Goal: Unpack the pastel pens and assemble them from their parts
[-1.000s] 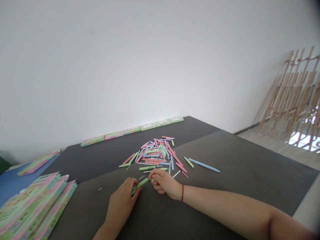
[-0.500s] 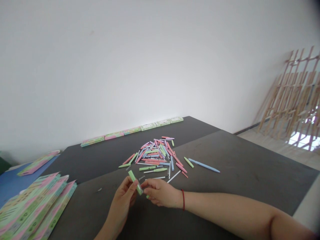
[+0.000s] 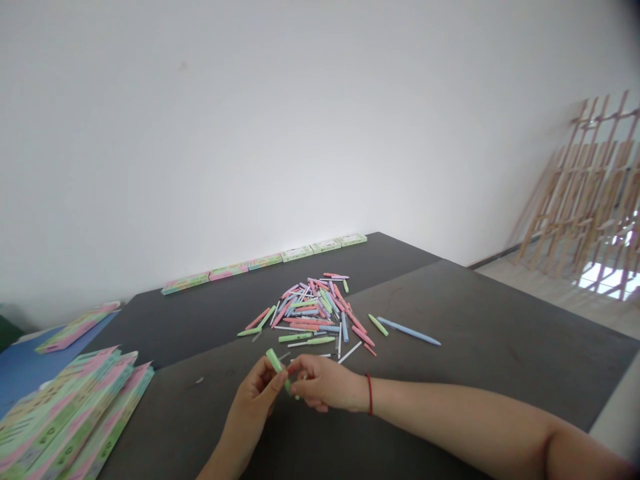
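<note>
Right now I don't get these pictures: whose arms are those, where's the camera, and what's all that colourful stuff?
There's no robot here, just a person's two bare hands. The camera sits on that person's head, looking forward and down, so you see roughly what they would see. On the dark table lies a pile of pen parts in pink, green, blue, purple and white. A long blue pen lies to the right of it. Flat boxes line up by the wall, and more colourful packs lie at the left. The left hand holds a green pen piece. The right hand is at its lower end, but what its fingers grip is too small to tell.
</note>
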Action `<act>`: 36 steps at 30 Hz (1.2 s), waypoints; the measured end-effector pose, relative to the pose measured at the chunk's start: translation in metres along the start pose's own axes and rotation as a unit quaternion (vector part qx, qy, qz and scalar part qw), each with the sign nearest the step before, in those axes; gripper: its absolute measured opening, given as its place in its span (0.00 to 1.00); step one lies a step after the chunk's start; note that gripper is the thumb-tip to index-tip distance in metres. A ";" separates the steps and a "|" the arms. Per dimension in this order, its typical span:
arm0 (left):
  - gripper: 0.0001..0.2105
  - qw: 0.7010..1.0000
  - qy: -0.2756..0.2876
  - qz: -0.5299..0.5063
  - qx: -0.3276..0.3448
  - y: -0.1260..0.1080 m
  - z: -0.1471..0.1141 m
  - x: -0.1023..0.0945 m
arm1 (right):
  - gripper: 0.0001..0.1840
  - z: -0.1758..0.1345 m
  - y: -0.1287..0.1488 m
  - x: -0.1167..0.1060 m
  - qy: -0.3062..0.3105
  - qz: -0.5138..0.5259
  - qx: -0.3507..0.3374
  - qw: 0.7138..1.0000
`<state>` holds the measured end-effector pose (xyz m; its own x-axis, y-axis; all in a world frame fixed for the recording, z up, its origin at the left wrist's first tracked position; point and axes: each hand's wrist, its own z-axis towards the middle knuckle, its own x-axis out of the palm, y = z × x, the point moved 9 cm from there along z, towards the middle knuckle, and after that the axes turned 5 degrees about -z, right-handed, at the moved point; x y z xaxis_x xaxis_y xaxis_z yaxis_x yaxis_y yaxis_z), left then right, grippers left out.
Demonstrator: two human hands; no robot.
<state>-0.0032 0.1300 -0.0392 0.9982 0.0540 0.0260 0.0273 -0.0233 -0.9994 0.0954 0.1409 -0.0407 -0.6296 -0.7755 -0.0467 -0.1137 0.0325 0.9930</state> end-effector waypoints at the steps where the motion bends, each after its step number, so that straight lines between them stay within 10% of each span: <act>1: 0.14 1.000 0.010 0.007 0.008 -0.002 0.000 0.002 | 0.08 -0.001 -0.003 0.005 0.020 -0.042 0.006 0.999; 7: 0.07 0.999 0.003 -0.010 0.047 -0.025 -0.009 0.008 | 0.04 -0.009 0.016 0.006 -0.043 -0.281 -0.121 0.951; 18: 0.09 0.964 -0.144 -0.135 0.176 -0.076 -0.030 -0.008 | 0.10 -0.009 0.018 0.021 -0.023 -0.468 -0.133 0.873; 27: 0.09 0.981 -0.036 -0.073 0.175 -0.062 -0.029 0.012 | 0.11 -0.012 0.020 0.025 -0.020 -0.469 -0.147 0.871; 36: 0.14 0.976 -0.126 0.023 0.178 -0.054 -0.021 -0.018 | 0.18 -0.006 0.014 -0.023 -0.094 -0.456 -0.065 0.883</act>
<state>-0.0216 0.1097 0.0146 0.9518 0.3060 0.0185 -0.0827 0.3145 -0.9457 0.1129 0.1554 -0.0254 -0.4397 -0.3232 -0.8380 -0.5580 -0.6328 0.5369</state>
